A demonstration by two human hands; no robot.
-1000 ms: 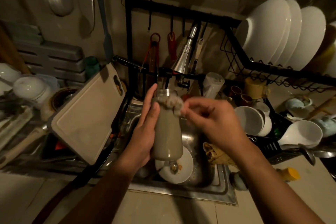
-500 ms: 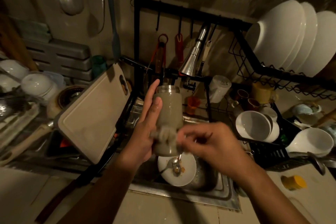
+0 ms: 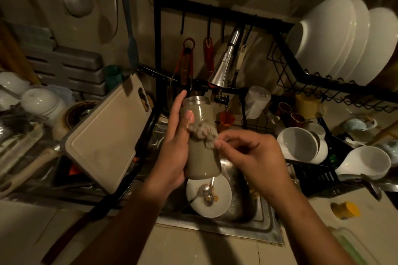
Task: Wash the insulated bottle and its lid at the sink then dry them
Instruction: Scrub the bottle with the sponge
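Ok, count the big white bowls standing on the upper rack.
3: the big white bowls stand on edge at upper right, one in front, one in the middle, one rearmost. More may be hidden beyond the frame edge.

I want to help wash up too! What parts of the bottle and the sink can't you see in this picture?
- Head view: the left side of the bottle is hidden by the left hand.
- The scrubber is dim and blurred where the right hand pinches it; its material is unclear.
- Inside the bottle: not visible from this angle.
- The lid: cannot be picked out among the clutter.
- The sink floor is mostly covered by the plate and both hands.
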